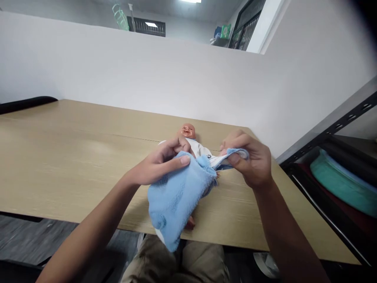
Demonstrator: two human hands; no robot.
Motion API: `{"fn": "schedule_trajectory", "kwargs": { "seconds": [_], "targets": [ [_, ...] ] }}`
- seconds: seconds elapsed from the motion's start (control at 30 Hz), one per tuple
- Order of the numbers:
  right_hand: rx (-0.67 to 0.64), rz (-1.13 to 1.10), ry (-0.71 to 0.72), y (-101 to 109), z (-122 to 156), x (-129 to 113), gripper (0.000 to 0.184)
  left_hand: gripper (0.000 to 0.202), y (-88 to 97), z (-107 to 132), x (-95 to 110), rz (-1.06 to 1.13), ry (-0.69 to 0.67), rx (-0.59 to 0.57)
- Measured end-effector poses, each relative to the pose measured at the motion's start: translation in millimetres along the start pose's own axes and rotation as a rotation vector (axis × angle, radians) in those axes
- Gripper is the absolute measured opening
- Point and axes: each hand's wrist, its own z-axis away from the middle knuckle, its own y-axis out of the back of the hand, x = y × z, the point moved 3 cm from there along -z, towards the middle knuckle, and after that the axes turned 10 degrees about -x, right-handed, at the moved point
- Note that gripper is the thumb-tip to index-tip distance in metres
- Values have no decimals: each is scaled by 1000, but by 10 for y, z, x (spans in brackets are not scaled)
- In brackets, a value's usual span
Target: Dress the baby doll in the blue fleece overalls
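A baby doll [189, 132] in white clothing lies on its back on the wooden table [73, 157], head away from me. A light blue towel [176, 196] covers its body and hangs over the table's near edge; a foot shows below it. My left hand [160, 163] pinches the towel's upper edge near the doll's chest. My right hand [250, 157] grips the towel's other corner, pulled out to the right of the doll.
A white partition wall [147, 74] stands behind the table. A metal shelf [332, 133] at the right holds a teal basin [341, 181]. A black chair back [26, 103] shows at far left. My knees in khaki trousers [182, 263] are below the table edge.
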Motion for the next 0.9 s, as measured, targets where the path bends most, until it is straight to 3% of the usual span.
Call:
{"fn": "schedule_trajectory", "kwargs": {
  "seconds": [0.17,0.27,0.37,0.43,0.5,0.63,0.77,0.9],
  "targets": [
    [12,-274,-214,37,-279,166,33,34,340,-225,87,-334,-24,33],
    [59,-283,-249,61,-402,219,31,55,474,-305,165,-481,-9,43],
    [3,-212,-243,3,-539,226,28,52,475,-433,223,-572,56,9],
    [-65,-138,-242,-76,-622,239,28,40,439,-532,214,-535,120,-20],
    [-51,-54,-223,-128,-670,279,30,32,416,-612,167,-417,132,-40],
    [13,-6,-223,-105,-626,432,55,28,510,-674,30,-187,5,62],
    [-214,-180,-349,-20,-510,551,60,38,641,-685,-77,-83,-72,217],
    [-314,-134,-455,91,-464,598,45,42,678,-734,-128,-26,-87,247]
  ]
}}
